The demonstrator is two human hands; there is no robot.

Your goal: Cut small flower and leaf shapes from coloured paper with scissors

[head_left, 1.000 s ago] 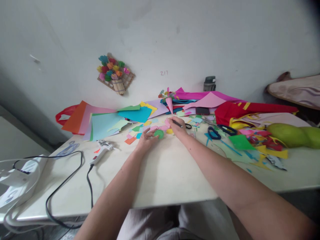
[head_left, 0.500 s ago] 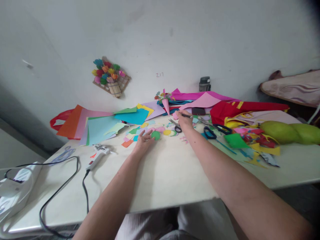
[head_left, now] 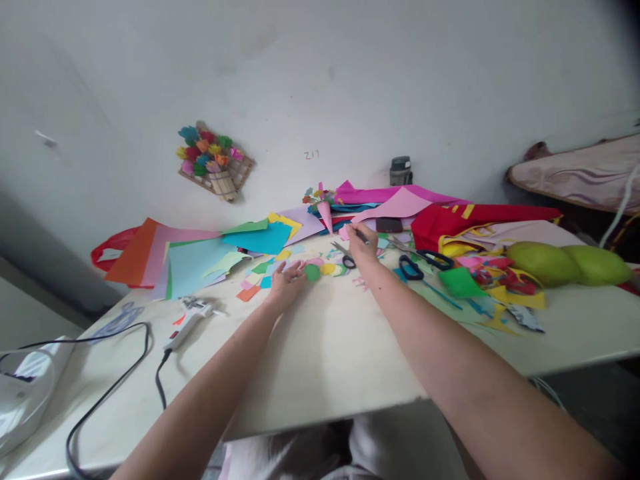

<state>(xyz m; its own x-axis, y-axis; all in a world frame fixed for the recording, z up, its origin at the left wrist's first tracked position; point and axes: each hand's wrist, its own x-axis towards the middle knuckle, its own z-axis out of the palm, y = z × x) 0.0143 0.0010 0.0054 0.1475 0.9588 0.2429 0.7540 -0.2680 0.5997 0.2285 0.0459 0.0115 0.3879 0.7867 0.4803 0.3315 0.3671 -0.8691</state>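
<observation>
My left hand (head_left: 288, 283) lies low over the table with its fingers apart, beside a green paper circle (head_left: 313, 272). I cannot tell whether its fingertips touch the circle. A yellow paper circle (head_left: 328, 269) lies just right of the green one. My right hand (head_left: 364, 243) is closed around a dark pen (head_left: 361, 236), its fingers at a small pink paper piece (head_left: 344, 232). Small scissors (head_left: 347, 257) lie just left of that hand. Two larger dark-handled pairs, one being the blue-handled scissors (head_left: 411, 268), lie to its right.
A white glue gun (head_left: 183, 330) with its black cord lies on the left. Coloured paper sheets (head_left: 195, 263) spread along the back. A paper flower cone (head_left: 325, 217) and a dark phone (head_left: 389, 225) sit behind the hands. Paper scraps and a long green cushion-like object (head_left: 570, 263) occupy the right.
The view has shifted slightly, so the table's things appear further left. My right hand has turned a little with the pen still in its fingers. My left hand stays beside the green circle.
</observation>
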